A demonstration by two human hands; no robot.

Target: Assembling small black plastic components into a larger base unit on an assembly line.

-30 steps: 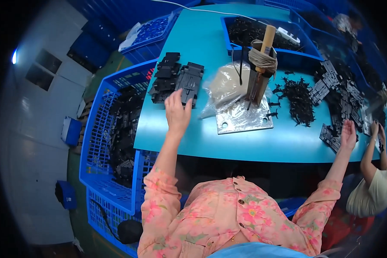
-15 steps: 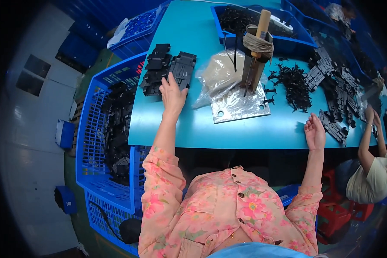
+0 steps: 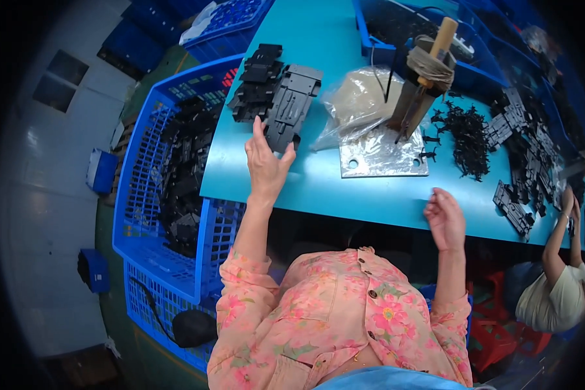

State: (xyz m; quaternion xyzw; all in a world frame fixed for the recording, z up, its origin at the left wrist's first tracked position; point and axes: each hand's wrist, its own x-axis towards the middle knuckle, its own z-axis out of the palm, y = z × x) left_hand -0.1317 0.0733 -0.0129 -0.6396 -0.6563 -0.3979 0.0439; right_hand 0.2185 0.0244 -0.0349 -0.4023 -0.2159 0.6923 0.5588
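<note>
On the left part of the turquoise table lies a long, flat, black plastic tray-like part (image 3: 295, 101) with moulded slots. My left hand (image 3: 266, 172) grips its near end, forefinger on one side and thumb on the other. Directly left of it is a stack of similar black parts (image 3: 257, 81). My right hand (image 3: 446, 224) hovers by the table's front edge, its fingers curled in together. What they hold, if anything, is hidden. Between the hands, farther back, stands a metal fixture (image 3: 413, 107) with a wooden handle (image 3: 444, 38), mounted on a plastic-wrapped metal plate (image 3: 383, 166).
A clear bag (image 3: 364, 97) leans by the fixture. Right of it lie a heap of small black clips (image 3: 469, 140) and more black parts (image 3: 526, 153). Blue crates (image 3: 140, 260) hold black parts at left; a blue bin (image 3: 364, 45) stands behind. A co-worker (image 3: 556, 296) works at far right.
My left hand has closed on the black plastic part, which has shifted slightly towards me. My right hand has moved left, its fingers curling in. The whole view has turned a little.
</note>
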